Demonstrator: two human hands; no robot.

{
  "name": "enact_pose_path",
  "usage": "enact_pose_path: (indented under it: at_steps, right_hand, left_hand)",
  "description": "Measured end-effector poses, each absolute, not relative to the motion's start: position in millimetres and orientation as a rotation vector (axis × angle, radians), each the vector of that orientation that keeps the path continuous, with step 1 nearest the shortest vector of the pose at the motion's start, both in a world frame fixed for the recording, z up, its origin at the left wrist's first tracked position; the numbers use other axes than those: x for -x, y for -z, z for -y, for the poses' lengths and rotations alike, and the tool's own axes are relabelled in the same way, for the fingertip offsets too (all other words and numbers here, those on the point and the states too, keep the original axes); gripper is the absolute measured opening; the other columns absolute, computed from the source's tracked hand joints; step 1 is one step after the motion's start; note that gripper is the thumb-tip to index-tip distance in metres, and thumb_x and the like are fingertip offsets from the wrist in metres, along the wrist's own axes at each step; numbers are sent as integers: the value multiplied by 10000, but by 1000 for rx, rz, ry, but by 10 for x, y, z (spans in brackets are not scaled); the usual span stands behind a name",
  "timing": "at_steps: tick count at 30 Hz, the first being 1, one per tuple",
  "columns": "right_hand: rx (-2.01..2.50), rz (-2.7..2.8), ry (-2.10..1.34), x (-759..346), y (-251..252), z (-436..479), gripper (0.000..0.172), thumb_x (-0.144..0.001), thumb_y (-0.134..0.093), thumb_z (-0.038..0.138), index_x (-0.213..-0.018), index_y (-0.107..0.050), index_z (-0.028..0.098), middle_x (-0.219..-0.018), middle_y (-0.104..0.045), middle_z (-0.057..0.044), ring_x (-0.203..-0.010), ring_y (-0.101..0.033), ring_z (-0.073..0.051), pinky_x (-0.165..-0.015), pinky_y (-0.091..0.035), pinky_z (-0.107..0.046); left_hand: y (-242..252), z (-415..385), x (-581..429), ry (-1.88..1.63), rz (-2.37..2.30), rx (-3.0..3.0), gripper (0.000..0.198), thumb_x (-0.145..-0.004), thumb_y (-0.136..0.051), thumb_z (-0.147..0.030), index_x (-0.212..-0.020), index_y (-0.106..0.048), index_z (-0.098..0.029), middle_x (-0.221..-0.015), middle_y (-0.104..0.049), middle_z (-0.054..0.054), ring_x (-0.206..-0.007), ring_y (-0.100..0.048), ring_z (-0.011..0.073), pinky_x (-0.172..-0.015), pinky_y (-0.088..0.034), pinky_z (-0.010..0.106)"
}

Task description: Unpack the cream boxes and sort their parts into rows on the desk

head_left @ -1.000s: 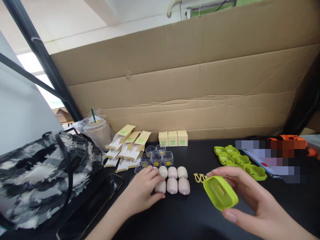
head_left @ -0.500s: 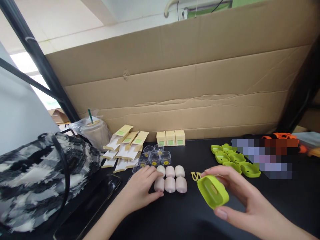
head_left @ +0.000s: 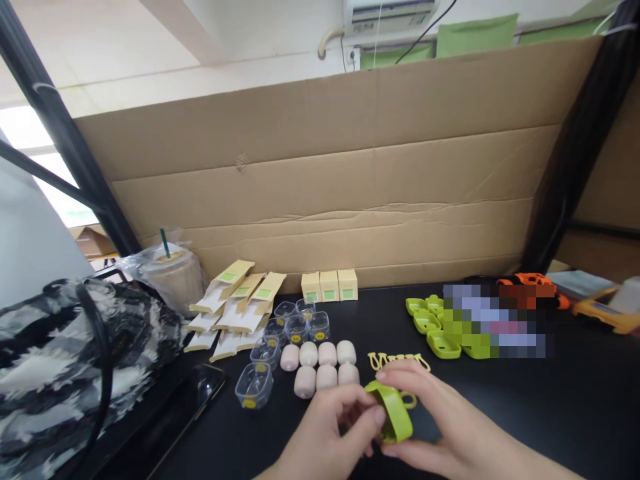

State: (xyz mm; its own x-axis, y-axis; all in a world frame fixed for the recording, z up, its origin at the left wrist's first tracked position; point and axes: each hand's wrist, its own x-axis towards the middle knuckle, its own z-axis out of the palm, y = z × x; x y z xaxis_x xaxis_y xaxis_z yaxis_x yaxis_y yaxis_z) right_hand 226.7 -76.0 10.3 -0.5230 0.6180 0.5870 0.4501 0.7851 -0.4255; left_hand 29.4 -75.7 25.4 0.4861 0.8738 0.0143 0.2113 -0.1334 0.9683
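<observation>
Both my hands meet low in the middle over a black table [head_left: 575,413]. My right hand [head_left: 440,420] grips a lime green silicone case [head_left: 393,412] from the right and below. My left hand [head_left: 333,427] has its fingers closed against the case's left side; whether it also holds a small piece is hidden. Just beyond them lie several pale pink capsule-shaped pieces [head_left: 320,363] in two rows, and yellow loops [head_left: 397,361] lie flat on the table. Several more green cases [head_left: 433,320] sit further right.
Clear small plastic boxes [head_left: 280,347], folded kraft paper cartons [head_left: 235,300] and three assembled small boxes [head_left: 330,285] stand behind. A black-and-white bag [head_left: 65,367], a phone [head_left: 185,407] and a bagged iced drink [head_left: 170,273] occupy the left. A cardboard wall [head_left: 350,180] closes the back.
My left hand left the pink pieces and came to the green case. My right hand drew the case down and toward me. The camera tilted, showing more of the table's left.
</observation>
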Motion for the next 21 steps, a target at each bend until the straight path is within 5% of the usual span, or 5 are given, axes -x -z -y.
enact_pose_path:
  at_steps: [3,9,15,18,21]
  right_hand:
    - [778,2271,-206,-2285,-104,744,568,-775,-713,194,-1242,-407,299,-1179,-591,-53,-1103,-583,-182,-927,-483,-260]
    - [755,2206,-324,-2249,-122,817,753,-698,-767,227,-1326,-352,257,-1211,-617,-95,-1099,-611,-227,-933,-500,-315]
    - [831,2078,-679,-2215,-210,838,137,-877,-544,189,-1003,-578,229,-1212,-646,-107,-1091,-628,-216,-922,-509,-347]
    - [825,2053,-614,-2192,-225,828,90,-825,-602,170,-902,-598,218,-1161,-663,-104,-1019,-659,-218,-872,-528,-329]
    - [794,2029,-454,-2156,-205,836,134,-743,-623,105,-817,-591,212,-902,-684,-59,-806,-670,-183,-736,-545,-289]
  left_hand:
    - [-214,727,-378,-802,-827,-1395,376,-727,-677,-483,-815,-654,-119,-650,-552,-13,-552,-478,76,-571,-424,196]
    - [-132,674,-266,-826,-835,-1212,385,-653,-750,-501,-699,-712,-120,-631,-629,16,-587,-546,105,-619,-447,219]
    - [-134,654,-211,-835,-804,-1153,304,-682,-753,-451,-812,-754,-176,-729,-678,13,-651,-532,92,-641,-405,182]
    - [-92,637,-224,-809,-796,-1181,304,-670,-767,-432,-815,-758,-166,-740,-686,26,-658,-537,103,-656,-412,195]
    - [-44,634,-241,-844,-782,-1212,316,-640,-785,-441,-786,-761,-162,-718,-684,24,-643,-533,106,-657,-421,203]
